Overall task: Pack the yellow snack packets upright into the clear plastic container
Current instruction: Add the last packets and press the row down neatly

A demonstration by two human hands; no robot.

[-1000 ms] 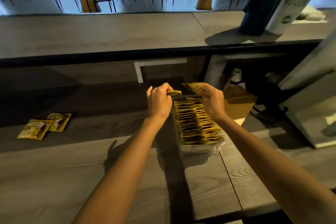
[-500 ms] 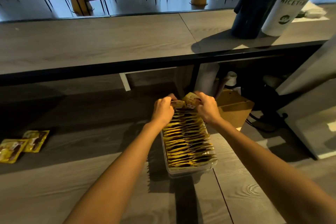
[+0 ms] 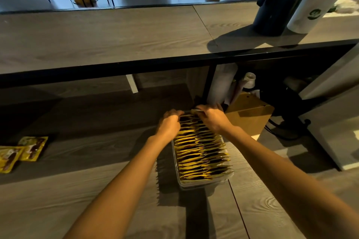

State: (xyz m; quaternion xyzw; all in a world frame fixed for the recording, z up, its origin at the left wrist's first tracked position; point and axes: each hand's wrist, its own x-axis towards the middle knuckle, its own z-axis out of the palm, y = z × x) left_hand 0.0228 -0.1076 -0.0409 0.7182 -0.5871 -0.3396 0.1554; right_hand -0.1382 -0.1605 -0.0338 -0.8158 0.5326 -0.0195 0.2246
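A clear plastic container (image 3: 206,184) stands on the wooden counter in front of me, filled with a long row of yellow snack packets (image 3: 202,153) on edge. Both hands are at its far end. My left hand (image 3: 169,124) has its fingers curled down onto the packets at the back left. My right hand (image 3: 212,117) pinches the top edge of a yellow packet (image 3: 196,111) that sits low at the rear of the row. Two loose yellow packets (image 3: 23,151) lie flat on the counter at the far left.
A raised wooden bar top (image 3: 108,35) with a black edge overhangs the far side. A brown cardboard box (image 3: 250,114) sits just right of the container. A dark cylinder (image 3: 275,6) and a white printed cup (image 3: 318,0) stand on the bar top at right.
The packet held above the far end of the row has come down into the container. Both hands have dropped lower and closed in on the back of the row.
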